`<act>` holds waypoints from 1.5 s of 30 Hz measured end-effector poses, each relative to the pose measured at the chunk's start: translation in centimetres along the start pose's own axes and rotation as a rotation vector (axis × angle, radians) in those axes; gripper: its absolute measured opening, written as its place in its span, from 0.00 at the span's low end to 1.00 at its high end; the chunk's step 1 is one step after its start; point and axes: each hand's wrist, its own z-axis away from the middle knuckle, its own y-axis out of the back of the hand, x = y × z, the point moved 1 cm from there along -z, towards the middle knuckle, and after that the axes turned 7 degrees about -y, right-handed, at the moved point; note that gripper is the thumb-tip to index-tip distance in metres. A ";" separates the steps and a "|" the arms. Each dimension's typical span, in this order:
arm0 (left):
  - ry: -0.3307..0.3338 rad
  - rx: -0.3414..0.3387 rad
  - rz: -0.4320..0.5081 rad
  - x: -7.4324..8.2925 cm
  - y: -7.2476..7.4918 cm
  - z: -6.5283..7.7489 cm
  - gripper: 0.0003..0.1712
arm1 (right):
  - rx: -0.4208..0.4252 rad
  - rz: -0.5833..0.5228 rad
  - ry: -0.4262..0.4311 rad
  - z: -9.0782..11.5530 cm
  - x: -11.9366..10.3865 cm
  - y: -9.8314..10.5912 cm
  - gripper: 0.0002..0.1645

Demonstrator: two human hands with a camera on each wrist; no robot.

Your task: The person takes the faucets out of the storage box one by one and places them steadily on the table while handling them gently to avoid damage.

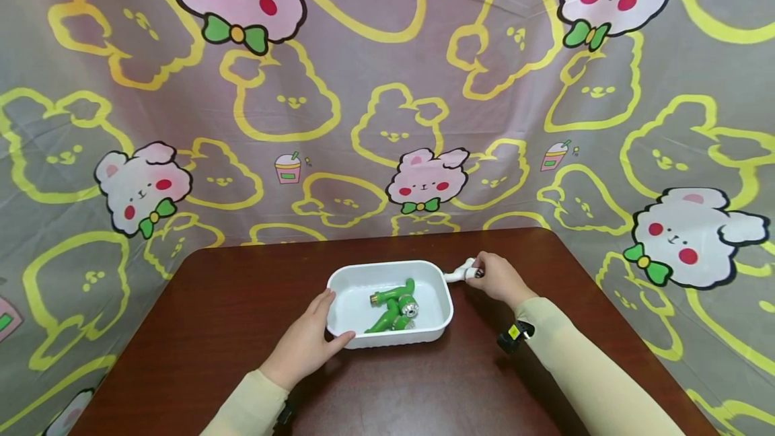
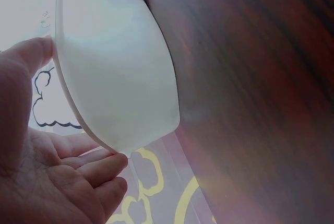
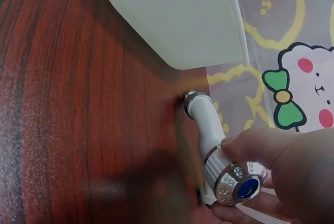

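Observation:
A white rectangular tub [image 1: 389,338] sits on the table, with green faucets [image 1: 393,298] lying crossed on its floor. At the tub's near left corner my left hand [image 1: 309,338] holds the rim, thumb on the near side and fingers along the left end. In the left wrist view the fingertips touch the tub's edge [image 2: 120,78]. Beyond the tub's right end, my right hand [image 1: 499,278] grips a white faucet [image 1: 461,271] by its knob end. The right wrist view shows the faucet's silver knob [image 3: 237,185] with a blue centre, and its threaded end points toward the tub.
The dark brown wooden table [image 1: 242,301] has rounded far corners. A curtain [image 1: 345,106] printed with cartoon animals hangs behind the table and along both sides. A dark band with a yellow mark [image 1: 514,333] is on the right wrist.

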 end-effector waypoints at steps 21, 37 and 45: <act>-0.012 0.012 -0.008 -0.2 -0.3 -0.2 0.52 | -0.083 0.037 -0.047 0.3 0.4 -0.1 0.19; -0.022 0.019 -0.010 -0.1 -0.2 0.0 0.51 | -0.077 0.019 -0.036 0.4 1.3 -1.2 0.20; -0.020 0.017 -0.014 -0.2 -0.2 0.1 0.51 | -0.070 0.002 -0.045 0.6 1.2 -1.4 0.20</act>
